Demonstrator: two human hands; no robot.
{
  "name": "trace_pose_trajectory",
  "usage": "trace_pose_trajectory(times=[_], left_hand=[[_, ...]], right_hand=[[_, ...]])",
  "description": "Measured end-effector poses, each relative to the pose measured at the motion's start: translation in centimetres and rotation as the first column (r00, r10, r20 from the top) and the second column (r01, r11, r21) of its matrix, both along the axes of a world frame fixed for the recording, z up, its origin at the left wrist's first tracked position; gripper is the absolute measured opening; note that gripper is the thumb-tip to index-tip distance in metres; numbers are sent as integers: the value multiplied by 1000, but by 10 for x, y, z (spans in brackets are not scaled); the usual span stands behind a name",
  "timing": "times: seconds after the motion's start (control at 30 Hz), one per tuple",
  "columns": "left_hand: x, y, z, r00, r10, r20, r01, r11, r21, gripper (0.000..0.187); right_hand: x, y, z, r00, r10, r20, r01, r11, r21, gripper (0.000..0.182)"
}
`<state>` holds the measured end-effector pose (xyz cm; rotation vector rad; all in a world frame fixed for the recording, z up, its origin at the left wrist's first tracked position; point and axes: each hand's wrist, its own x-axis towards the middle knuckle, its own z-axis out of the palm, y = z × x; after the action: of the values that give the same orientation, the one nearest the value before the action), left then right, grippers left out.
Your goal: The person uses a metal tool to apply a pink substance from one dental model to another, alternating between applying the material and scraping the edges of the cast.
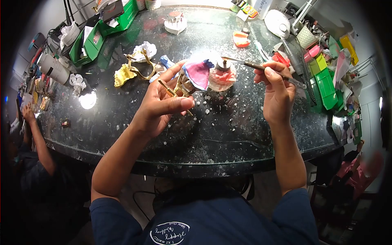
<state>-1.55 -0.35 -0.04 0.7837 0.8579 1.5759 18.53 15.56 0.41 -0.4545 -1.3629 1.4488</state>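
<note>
Left hand grips a brass-coloured dental articulator with a pink wax denture base mounted on it, thumb laid across the front and fingers wrapped behind, holding it above the middle of the dark worktable. Right hand pinches a slim metal-tipped instrument like a pen, its tip reaching left toward the small burner that stands just beside the pink wax. Both forearms rise from below over the near rounded table edge, and the stretch of tabletop between that edge and the hands is bare apart from scattered white wax crumbs. To the left lie a second brass frame with a yellow cast and crumpled white tissue, a little apart from the left hand. Along the right rim, green and yellow bins and tools crowd close to the right hand's elbow side. At the far left edge another person's arm rests against the table, well apart.
</note>
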Motion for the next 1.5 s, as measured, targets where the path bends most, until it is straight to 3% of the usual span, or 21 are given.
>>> trace_pose_trajectory(times=[0.17, 0.27, 0.43, 0.93, 1.13, 1.23, 1.5], left_hand=[[0, 0, -1, 1000, -18, 4, 18, 1000, -11, 97], [2, -1, 2, 1000, -5, -30, 4, 999, -35, 97], [8, 0, 5, 994, 29, -108, -37, 997, -69, 100], [4, -1, 6, 1000, -17, -22, 17, 999, -42, 97], [2, 0, 4, 999, -24, -42, 23, 999, -39, 98], [8, 2, 9, 989, 40, -145, -52, 996, -78, 100], [5, 1, 8, 993, 43, -108, -48, 998, -38, 97]], right_hand=[[-5, -17, 1, 988, 152, -17, -152, 988, -27, 13], [-8, -30, 2, 986, 151, 72, -151, 988, -12, 15], [-8, -36, 3, 973, 223, 56, -227, 972, 62, 11], [-8, -39, 0, 981, 119, 154, -170, 910, 378, 15], [-8, -39, 1, 982, 94, 166, -155, 899, 410, 15], [-9, -39, 2, 982, 96, 163, -156, 897, 414, 15], [-7, -38, 1, 983, 101, 155, -159, 888, 432, 15]])
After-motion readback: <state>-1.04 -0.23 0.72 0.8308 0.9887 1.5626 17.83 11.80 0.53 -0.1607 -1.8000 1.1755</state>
